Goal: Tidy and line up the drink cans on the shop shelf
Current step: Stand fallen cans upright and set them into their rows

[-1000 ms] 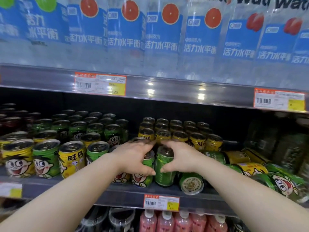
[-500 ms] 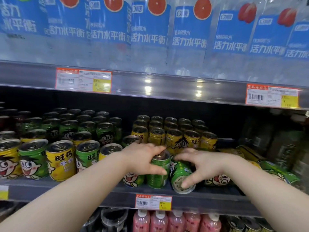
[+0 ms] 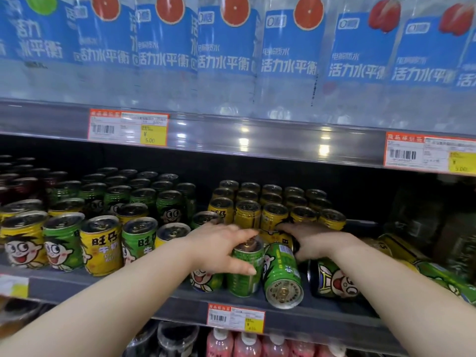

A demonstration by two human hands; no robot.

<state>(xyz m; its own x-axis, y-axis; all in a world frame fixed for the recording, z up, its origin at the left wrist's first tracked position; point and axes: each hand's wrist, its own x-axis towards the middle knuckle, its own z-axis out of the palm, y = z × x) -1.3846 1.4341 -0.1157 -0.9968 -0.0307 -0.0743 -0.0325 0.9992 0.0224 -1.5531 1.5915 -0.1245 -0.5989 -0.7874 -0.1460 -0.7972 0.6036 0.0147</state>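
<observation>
On the middle shelf [image 3: 334, 322], my left hand [image 3: 219, 247] grips an upright green can [image 3: 243, 275], fingers over its top and thumb on its front. Just right of it a tipped green can [image 3: 282, 275] lies with its base toward me, leaning against the upright one. My right hand [image 3: 318, 242] reaches behind the tipped can's far end, fingers and thumb curved round a yellow can [image 3: 275, 237]. Another can [image 3: 332, 279] with a cartoon face lies on its side under my right forearm.
Upright green and yellow cans [image 3: 100, 251] stand in rows at the left, and yellow cans [image 3: 273, 202] fill the back. More cans [image 3: 443, 276] lie toppled at the right. Water bottles [image 3: 229, 55] stand on the shelf above, pink bottles [image 3: 247, 343] below. A price tag [image 3: 235, 318] hangs on the shelf edge.
My right hand has let go of the tipped green can's side and moved back onto the yellow can behind it. My left hand keeps its hold on the upright green can.
</observation>
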